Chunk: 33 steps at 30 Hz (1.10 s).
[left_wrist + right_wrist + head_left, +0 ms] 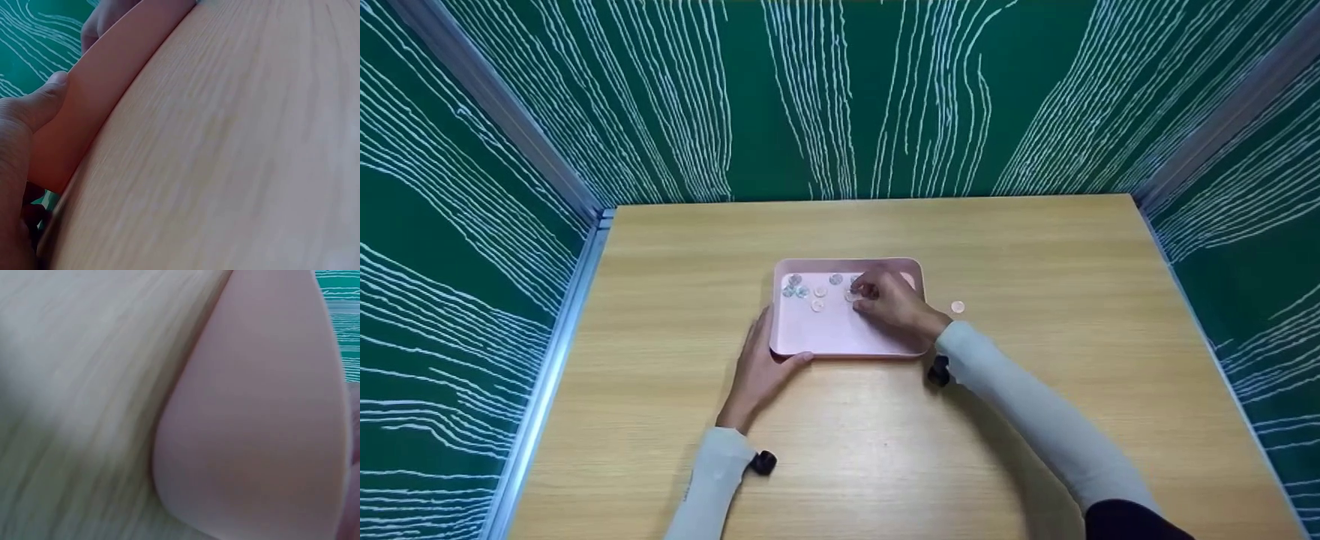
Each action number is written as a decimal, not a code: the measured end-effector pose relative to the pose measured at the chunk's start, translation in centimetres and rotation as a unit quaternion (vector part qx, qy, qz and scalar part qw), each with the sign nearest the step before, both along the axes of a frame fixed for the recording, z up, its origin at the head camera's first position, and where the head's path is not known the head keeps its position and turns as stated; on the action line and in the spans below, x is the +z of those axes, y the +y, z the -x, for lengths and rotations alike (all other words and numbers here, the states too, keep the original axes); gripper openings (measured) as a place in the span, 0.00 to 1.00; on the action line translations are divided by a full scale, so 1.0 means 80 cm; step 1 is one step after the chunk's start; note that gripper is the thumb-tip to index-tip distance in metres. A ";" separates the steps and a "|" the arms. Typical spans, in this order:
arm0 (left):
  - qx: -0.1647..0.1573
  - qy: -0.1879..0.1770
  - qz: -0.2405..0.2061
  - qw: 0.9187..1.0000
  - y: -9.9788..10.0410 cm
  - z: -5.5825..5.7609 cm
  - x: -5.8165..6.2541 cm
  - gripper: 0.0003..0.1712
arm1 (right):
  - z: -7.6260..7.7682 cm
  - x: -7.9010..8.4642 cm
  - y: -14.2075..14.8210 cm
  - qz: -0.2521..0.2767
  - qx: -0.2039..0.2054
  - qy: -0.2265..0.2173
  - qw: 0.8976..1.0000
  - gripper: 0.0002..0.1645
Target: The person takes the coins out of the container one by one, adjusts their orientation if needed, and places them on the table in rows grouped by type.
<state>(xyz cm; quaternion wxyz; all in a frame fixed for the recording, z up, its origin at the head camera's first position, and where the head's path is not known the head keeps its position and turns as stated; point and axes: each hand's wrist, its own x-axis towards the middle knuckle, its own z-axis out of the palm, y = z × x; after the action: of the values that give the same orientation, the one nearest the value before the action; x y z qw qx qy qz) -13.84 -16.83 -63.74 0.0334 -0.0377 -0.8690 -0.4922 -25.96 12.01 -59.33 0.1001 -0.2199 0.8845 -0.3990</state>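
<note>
A shallow pink tray (840, 341) lies on the wooden table with several small round discs in it. Some discs are greenish grey, like the disc (835, 279) near the far wall; others are pale, like the disc (817, 306) left of the middle. My left hand (759, 375) grips the tray's near left corner, thumb along the front wall (84, 124) and fingers up the left side. Over the tray's right half, my right hand (894, 304) is bent down, thumb and fingertips pinching a pale disc (850, 296). The right hand covers part of the tray.
One pale disc (958, 307) lies on the table just right of the tray. The wooden table (675, 285) is bordered by green panels (877, 97) with white wavy lines and metal posts at the corners. A black wrist camera (938, 371) sits beside the tray's near right corner.
</note>
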 end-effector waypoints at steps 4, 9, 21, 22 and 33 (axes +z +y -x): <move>0.003 -0.006 0.001 1.000 0.001 -0.001 0.001 0.69 | 0.002 -0.005 -0.001 -0.009 -0.011 0.008 1.000 0.15; 0.002 -0.007 0.002 1.000 0.000 0.000 0.000 0.69 | 0.004 -0.013 -0.004 -0.001 -0.012 0.024 1.000 0.13; 0.008 -0.012 0.009 1.000 0.001 0.001 0.004 0.69 | 0.007 -0.009 -0.012 -0.019 -0.013 0.052 0.998 0.09; 0.009 -0.012 0.008 1.000 0.001 0.001 0.004 0.69 | 0.007 -0.007 -0.013 -0.023 -0.012 0.051 0.998 0.08; 0.007 -0.018 0.013 1.000 0.003 0.001 0.002 0.70 | 0.001 -0.006 -0.012 -0.024 -0.018 0.040 0.999 0.08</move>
<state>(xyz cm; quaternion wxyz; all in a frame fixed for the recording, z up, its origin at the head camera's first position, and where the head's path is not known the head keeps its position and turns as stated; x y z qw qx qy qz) -13.91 -16.62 -63.55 0.0206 -0.0225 -0.8759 -0.4814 -26.08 11.08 -59.82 0.0623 -0.2172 0.9009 -0.3706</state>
